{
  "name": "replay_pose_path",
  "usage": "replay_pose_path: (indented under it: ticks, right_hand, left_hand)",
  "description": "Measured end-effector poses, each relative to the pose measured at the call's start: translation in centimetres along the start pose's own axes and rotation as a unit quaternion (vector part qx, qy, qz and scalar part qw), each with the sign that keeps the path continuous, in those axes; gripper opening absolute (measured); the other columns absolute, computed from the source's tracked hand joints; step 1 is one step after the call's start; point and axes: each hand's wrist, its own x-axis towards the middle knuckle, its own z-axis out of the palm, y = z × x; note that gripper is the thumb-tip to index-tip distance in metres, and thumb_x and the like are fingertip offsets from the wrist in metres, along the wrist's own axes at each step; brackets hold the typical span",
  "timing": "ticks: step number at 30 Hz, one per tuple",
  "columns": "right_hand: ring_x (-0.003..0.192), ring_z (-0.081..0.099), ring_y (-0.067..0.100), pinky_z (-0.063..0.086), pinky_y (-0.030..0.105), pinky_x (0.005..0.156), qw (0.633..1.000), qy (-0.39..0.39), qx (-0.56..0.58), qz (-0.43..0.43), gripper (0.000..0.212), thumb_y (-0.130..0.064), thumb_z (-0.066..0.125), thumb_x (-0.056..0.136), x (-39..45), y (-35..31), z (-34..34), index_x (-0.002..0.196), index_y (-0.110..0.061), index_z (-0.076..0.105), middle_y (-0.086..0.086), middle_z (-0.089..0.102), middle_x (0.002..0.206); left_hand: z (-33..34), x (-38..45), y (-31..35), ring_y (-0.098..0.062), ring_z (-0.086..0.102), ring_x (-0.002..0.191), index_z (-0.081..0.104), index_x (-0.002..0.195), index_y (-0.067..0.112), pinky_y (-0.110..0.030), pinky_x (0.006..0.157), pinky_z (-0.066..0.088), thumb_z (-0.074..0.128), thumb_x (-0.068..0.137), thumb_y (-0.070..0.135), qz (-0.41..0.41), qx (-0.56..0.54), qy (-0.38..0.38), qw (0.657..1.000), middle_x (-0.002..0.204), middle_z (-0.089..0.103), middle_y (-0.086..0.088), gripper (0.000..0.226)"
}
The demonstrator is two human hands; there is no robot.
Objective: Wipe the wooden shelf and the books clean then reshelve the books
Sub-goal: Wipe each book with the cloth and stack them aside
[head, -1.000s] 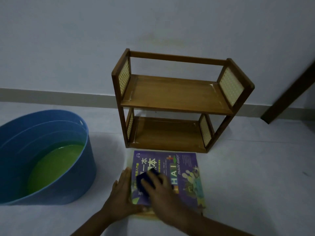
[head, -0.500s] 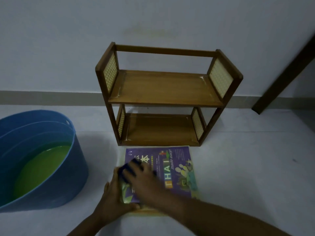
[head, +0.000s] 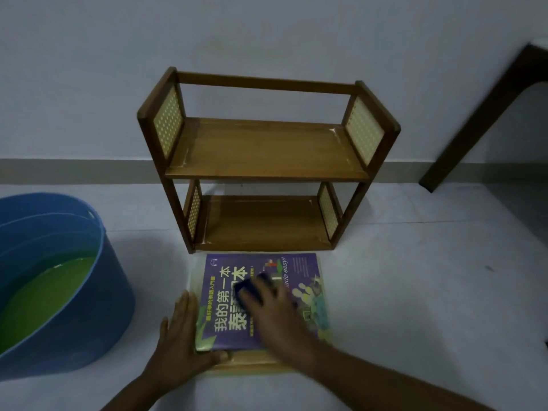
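Pale floor (head: 415,292) runs to a plain wall. Nearest, the left hand (head: 181,336) lies flat and spread along the purple book (head: 225,307), likely pinning the small stack so it won't slide. The right hand (head: 272,310) presses a dark sponge (head: 252,287) under its fingers, scrubbing the cover. A blue tub (head: 74,307) of green liquid sits within reach for rinsing. Beyond, the 2-tier wooden shelf (head: 267,149) stands bare, awaiting books.

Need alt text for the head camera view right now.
A right hand presses a dark blue sponge on a purple book lying on the floor, while the left hand steadies it. Behind stands an empty wooden shelf; a blue tub of green liquid sits left.
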Motion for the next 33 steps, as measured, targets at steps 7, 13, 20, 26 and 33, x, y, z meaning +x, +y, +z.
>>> replay_pose_path:
  ticks: [7, 13, 20, 26, 33]
  right_hand:
    - [0.123, 0.046, 0.037, 0.043, 0.049, 0.1, 0.994, 0.033, -0.032, -0.097, 0.057, -0.015, 0.05, 0.084, -1.9, 2.7, 0.5, 0.137, -0.035, 0.038, 0.002, 0.034, 0.152]
    - [0.108, 0.055, 0.035, 0.058, 0.046, 0.08, 0.985, 0.058, -0.021, 0.163, 0.064, -0.023, 0.074, 0.073, -3.7, 9.5, -1.1, 0.133, -0.024, 0.051, 0.011, 0.051, 0.138]
    - [0.129, 0.04, 0.044, 0.046, 0.059, 0.094, 0.999, -0.012, -0.032, -0.036, 0.073, -0.011, 0.071, 0.076, -3.8, -0.1, 0.4, 0.139, -0.028, 0.037, 0.009, 0.034, 0.151]
    - [0.113, 0.058, 0.034, 0.055, 0.047, 0.087, 0.995, 0.036, -0.003, 0.092, 0.059, -0.025, 0.069, 0.073, -3.8, 5.7, -1.4, 0.129, -0.032, 0.052, 0.005, 0.054, 0.137]
    - [0.133, 0.028, 0.026, 0.039, 0.038, 0.108, 0.969, 0.048, 0.105, 0.217, 0.054, -0.019, 0.048, 0.094, -4.1, 8.0, -2.0, 0.145, -0.026, 0.032, 0.001, 0.021, 0.155]
  left_hand:
    - [0.2, -0.4, 0.2, -0.008, -0.026, 0.138, -0.037, 0.135, 0.027, -0.05, 0.118, -0.001, 0.038, 0.044, 0.101, -0.015, 0.013, -0.009, 1.0, 0.149, -0.033, 0.008, 0.14]
    - [0.1, -0.1, 0.2, -0.007, -0.025, 0.137, -0.037, 0.135, 0.028, -0.05, 0.117, -0.003, 0.043, 0.046, 0.098, -0.011, 0.013, -0.02, 1.0, 0.153, -0.031, 0.006, 0.138]
    - [0.6, -0.1, -0.1, -0.007, -0.023, 0.138, -0.036, 0.135, 0.031, -0.049, 0.118, -0.001, 0.044, 0.045, 0.099, -0.015, 0.007, -0.02, 1.0, 0.156, -0.027, 0.003, 0.138]
    - [-0.3, -0.3, 1.3, -0.014, -0.034, 0.139, -0.036, 0.138, 0.017, -0.046, 0.115, -0.016, 0.036, 0.055, 0.098, 0.03, 0.139, 0.026, 0.99, 0.147, -0.041, 0.003, 0.136]
    - [0.1, 2.0, 4.7, -0.034, 0.05, 0.128, 0.035, 0.145, 0.015, -0.046, 0.115, 0.019, 0.035, 0.07, 0.089, 0.198, 0.339, -0.008, 0.92, 0.142, 0.05, -0.015, 0.106]
